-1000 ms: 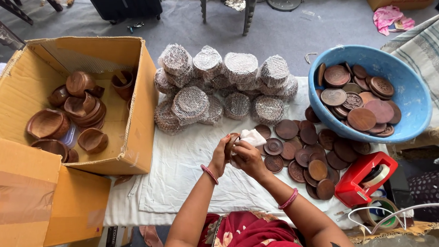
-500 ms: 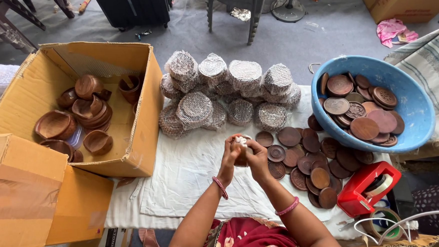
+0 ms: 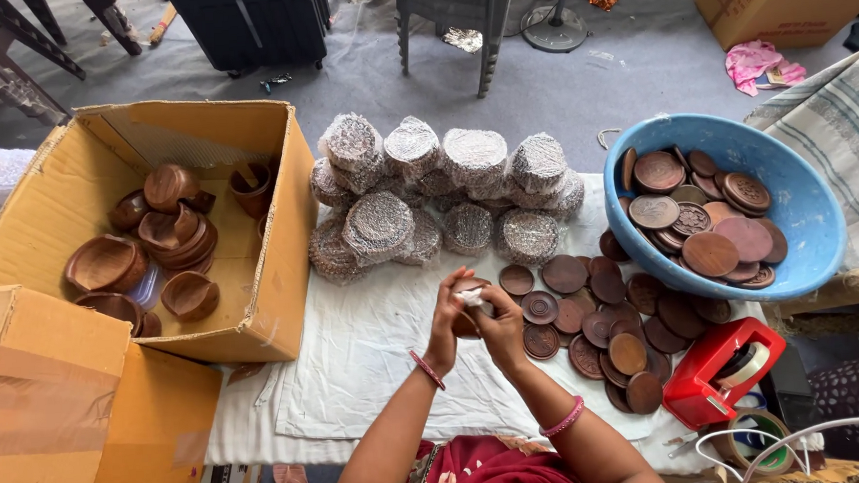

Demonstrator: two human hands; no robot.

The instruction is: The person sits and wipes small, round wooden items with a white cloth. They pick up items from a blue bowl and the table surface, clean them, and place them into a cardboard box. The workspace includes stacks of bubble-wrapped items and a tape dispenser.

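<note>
My left hand (image 3: 447, 317) and my right hand (image 3: 500, 322) meet above the white cloth (image 3: 357, 363), both gripping one round brown wooden disc (image 3: 467, 320) with a bit of white wrapping (image 3: 472, 296) on top. Loose brown discs (image 3: 600, 321) lie spread on the cloth just right of my hands. A pile of discs wrapped in white foam net (image 3: 446, 192) sits beyond my hands.
An open cardboard box (image 3: 283, 249) on the left holds brown wooden bowls (image 3: 155, 246). A blue plastic basin (image 3: 799, 193) at the right holds more discs. A red tape dispenser (image 3: 720, 368) stands at the lower right. Chair legs and boxes are on the grey floor behind.
My hands stay together on the disc and keep working the white wrapping over it. The camera view has shifted slightly.
</note>
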